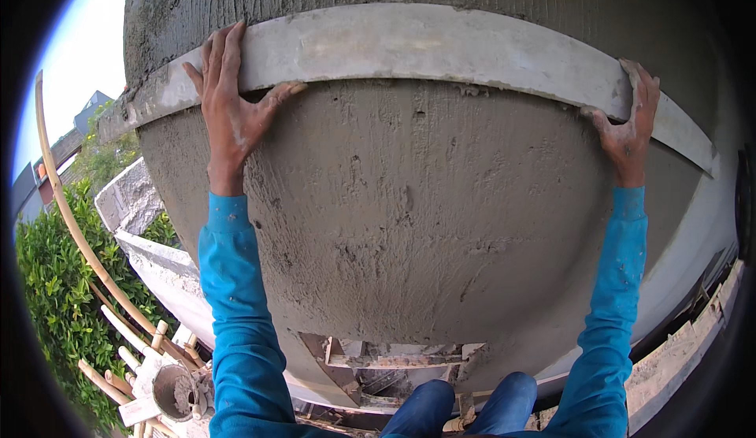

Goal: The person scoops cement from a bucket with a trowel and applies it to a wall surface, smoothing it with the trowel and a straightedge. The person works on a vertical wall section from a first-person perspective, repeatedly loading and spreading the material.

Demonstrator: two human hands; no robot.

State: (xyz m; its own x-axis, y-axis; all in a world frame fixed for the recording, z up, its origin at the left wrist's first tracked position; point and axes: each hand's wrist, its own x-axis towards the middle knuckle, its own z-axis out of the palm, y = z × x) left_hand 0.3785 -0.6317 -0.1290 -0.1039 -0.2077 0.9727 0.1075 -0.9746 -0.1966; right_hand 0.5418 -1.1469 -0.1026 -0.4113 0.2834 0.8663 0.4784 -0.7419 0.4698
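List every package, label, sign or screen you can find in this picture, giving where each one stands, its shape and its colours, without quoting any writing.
None can be made out: no package, label, sign or screen.
What is in view: the left hand and the right hand pressing a long pale straightedge against a wet grey plastered wall.
A round grey bucket sits at lower left among bamboo poles, bearing no visible label.

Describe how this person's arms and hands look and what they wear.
Both arms wear long bright blue sleeves ending at the wrists, speckled with grey mortar. The left hand and right hand are bare, ungloved and smeared with wet grey plaster.
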